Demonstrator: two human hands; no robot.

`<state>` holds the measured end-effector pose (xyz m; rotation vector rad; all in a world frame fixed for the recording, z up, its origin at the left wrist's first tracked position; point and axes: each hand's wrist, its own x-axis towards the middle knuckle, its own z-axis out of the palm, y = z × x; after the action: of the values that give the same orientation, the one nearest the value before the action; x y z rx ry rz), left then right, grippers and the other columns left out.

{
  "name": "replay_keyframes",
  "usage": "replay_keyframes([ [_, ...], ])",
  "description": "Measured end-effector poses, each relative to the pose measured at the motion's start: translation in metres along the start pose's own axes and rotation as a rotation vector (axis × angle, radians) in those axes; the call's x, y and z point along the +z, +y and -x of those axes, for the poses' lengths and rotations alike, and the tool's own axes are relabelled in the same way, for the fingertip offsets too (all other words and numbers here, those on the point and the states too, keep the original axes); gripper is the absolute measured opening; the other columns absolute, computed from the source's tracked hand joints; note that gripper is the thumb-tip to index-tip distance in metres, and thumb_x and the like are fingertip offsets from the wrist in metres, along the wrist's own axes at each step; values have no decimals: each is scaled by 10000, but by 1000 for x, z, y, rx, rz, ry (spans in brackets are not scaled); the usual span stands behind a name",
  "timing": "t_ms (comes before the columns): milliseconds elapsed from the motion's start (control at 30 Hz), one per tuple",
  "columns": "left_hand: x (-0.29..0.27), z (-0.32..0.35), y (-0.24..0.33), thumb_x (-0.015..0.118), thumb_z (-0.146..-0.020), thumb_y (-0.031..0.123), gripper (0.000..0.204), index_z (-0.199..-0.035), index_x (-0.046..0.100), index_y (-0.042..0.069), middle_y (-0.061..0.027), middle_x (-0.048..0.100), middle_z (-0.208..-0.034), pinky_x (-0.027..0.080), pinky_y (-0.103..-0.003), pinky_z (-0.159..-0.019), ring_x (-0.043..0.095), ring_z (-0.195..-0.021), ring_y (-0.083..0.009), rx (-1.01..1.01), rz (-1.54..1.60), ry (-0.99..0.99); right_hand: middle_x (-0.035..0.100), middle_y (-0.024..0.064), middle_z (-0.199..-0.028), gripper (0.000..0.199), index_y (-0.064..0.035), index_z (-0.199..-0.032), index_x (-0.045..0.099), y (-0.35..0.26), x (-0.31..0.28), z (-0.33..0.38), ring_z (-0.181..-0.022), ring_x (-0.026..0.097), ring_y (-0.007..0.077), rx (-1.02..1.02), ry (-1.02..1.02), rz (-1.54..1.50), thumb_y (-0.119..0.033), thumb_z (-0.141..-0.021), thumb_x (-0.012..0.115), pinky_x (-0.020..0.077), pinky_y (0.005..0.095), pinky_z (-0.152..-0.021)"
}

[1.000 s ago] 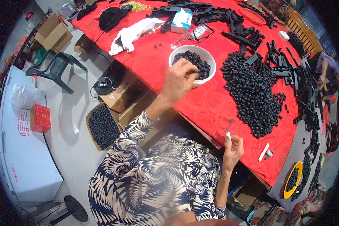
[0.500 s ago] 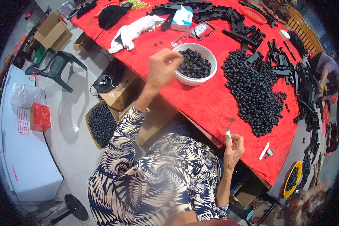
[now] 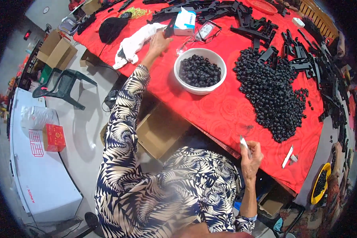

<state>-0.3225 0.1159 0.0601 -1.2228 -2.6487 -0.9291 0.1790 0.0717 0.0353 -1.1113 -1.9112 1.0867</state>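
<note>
Two bare hands work at a bench (image 3: 226, 115) draped in red cloth. Nearest the body, the right hand (image 3: 250, 158) is raised at the bench's near edge, fingers curled shut around a small white strip (image 3: 243, 141) that sticks up out of its grip, long axis tilted up and a little to the left. Just right of that hand, a white stick-like piece (image 3: 287, 156) lies on the cloth, slanting away. Beyond the hand spreads a heap of small black round parts (image 3: 271, 93). Left of the heap, between the two hands, stands a white bowl (image 3: 200, 89) filled with the same black parts. Farther off, the left hand (image 3: 159, 43) is stretched out past the bowl, fingers loosely bent, resting by a white cloth (image 3: 135, 43); whether it grips anything cannot be told. Just right of it lie spectacles (image 3: 204, 33) and a white-and-blue box (image 3: 185, 22).
</note>
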Motion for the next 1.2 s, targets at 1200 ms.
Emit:
replay_keyframes([
  [1200, -8, -49, -34, 561, -686, 222, 252, -653, 662, -6, -125, 623, -548, 508, -320, -597, 632, -520, -225, -253, 198, 3, 571, 73, -649, 170, 18, -845, 527, -10, 13, 3, -571, 538, 119, 80, -18, 103, -48, -751, 652, 442, 261, -525],
])
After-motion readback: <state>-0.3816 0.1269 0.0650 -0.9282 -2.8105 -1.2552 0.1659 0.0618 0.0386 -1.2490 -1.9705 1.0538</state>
